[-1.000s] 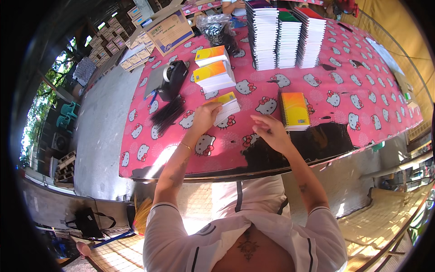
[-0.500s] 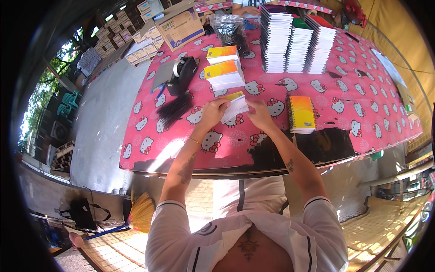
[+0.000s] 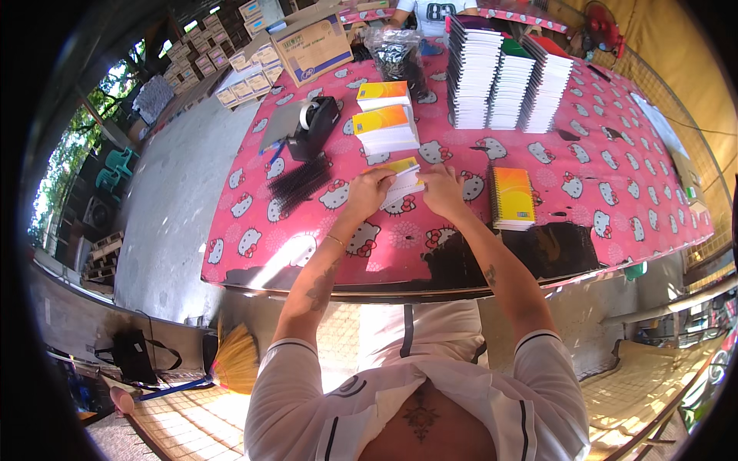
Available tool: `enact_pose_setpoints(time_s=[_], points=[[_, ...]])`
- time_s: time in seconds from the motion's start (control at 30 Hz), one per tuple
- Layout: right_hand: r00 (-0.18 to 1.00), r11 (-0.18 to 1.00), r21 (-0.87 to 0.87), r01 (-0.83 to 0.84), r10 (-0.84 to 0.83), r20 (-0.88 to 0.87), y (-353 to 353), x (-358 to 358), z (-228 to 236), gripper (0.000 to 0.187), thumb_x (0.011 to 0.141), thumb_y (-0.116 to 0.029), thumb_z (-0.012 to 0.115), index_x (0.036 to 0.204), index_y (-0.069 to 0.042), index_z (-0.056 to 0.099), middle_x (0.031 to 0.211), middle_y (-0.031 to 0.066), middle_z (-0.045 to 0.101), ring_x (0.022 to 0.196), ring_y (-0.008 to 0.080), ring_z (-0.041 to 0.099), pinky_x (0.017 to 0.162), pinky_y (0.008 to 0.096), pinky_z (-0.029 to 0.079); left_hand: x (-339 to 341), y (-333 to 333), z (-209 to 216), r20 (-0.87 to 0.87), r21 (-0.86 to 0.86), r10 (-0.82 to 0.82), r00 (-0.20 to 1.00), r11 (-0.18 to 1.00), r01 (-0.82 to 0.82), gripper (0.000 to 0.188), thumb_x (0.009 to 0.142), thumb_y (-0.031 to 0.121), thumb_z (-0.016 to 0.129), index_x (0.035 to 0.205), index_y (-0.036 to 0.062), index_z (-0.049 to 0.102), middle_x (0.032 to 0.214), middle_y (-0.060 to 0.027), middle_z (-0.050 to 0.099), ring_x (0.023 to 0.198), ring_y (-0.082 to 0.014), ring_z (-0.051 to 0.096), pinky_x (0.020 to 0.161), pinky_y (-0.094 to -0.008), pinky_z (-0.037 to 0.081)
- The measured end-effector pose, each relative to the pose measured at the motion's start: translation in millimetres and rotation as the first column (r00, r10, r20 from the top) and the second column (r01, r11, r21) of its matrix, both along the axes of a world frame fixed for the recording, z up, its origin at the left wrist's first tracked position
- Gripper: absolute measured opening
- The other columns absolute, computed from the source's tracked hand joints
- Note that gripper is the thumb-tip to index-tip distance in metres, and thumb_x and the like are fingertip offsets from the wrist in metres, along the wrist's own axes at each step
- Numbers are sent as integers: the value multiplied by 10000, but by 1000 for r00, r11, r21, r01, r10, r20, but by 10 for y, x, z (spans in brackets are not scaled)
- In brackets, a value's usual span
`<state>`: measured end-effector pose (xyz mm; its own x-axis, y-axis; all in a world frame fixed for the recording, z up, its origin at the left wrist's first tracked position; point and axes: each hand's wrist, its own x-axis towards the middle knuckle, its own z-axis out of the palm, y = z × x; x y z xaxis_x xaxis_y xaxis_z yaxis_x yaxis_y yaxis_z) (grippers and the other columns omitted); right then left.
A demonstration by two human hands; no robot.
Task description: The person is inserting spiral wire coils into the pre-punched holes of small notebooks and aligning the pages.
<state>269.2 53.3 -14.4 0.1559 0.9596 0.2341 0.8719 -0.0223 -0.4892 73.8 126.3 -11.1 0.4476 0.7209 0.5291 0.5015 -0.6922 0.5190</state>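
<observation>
Yellow booklet (image 3: 405,177): on my feed, over the pink tablecloth (image 3: 403,259), nearer than two booklet stacks (image 3: 385,129).
Left hand (image 3: 370,190): pinching the booklet's left edge.
Right hand (image 3: 443,190): fingers at its right edge; I can't tell whether they grip.
Black coils (image 3: 299,184): heaped leftward.

1 head-worn fisheye, facing down over table (image 3: 400,252)

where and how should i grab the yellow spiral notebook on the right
Probably best by the long right edge of the yellow spiral notebook, thumb on top, coming from the right: it lies flat, and the coil runs along its left edge.
</observation>
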Motion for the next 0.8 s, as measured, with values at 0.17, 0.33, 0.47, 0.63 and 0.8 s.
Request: enact_pose_setpoints(time_s=[0.17, 0.33, 0.47, 0.63, 0.8], points=[[989, 986, -156, -57, 34, -146, 125, 68, 61, 438, 894, -72, 559, 1301, -204, 652, 1278, 64, 610, 1119, 320, 576, 975, 535, 410, 70, -92, 51, -38, 15, 11, 999, 1000, -10, 202, 883, 149, 700, 1072, 78, 718, 960, -138, 718, 815, -333, 706, 720, -420, 565], [545, 966, 238, -96, 251, -800, 80, 101, -3, 599, 883, -52, 636, 1450, -96, 450, 1246, 111, 644, 1152, 252, 581, 1013, 359, 439, 85, -137, 160, -136, 218, 79, 988, 975, -48, 269, 857, 46, 628, 1125, 67, 641, 965, -120, 681, 855, -356, 681, 786, -471, 531], [849, 862, 501, -72, 317, -422, -542, 22, 380, 668, 822, -1, 727, 1431, -72, 461, 1134, 133, 656, 1147, 242, 580, 1029, 355, 436, 21, -701, 606, -228, 303, -38, 973, 947, 108, 257, 872, 31, 621, 1124, 41, 666, 952, -121, 675, 901, -332, 656, 873, -484, 495], [509, 960, 236, -147, 278, -815, -1029, 180, -157, 422, 897, -43, 709, 1285, -60, 545, 1119, 63, 593, 1008, 90, 572, 816, 250, 504, 128, -1294, 318, -5, 368, -9, 1000, 930, 10, 417, 833, 41, 696, 1240, 109, 637, 1299, -206, 518, 1146, -382, 578, 935, -466, 485], [414, 958, 219, -187, 279, -866, -980, -62, -100, 367, 918, -60, 690, 1251, -32, 538, 1078, 47, 601, 957, 101, 593, 827, 247, 498, 144, -1341, -162, 247, -23, -26, 969, 999, 32, 455, 859, -8, 685, 1289, 118, 611, 1358, -221, 444, 1196, -399, 533, 904, -418, 513]])
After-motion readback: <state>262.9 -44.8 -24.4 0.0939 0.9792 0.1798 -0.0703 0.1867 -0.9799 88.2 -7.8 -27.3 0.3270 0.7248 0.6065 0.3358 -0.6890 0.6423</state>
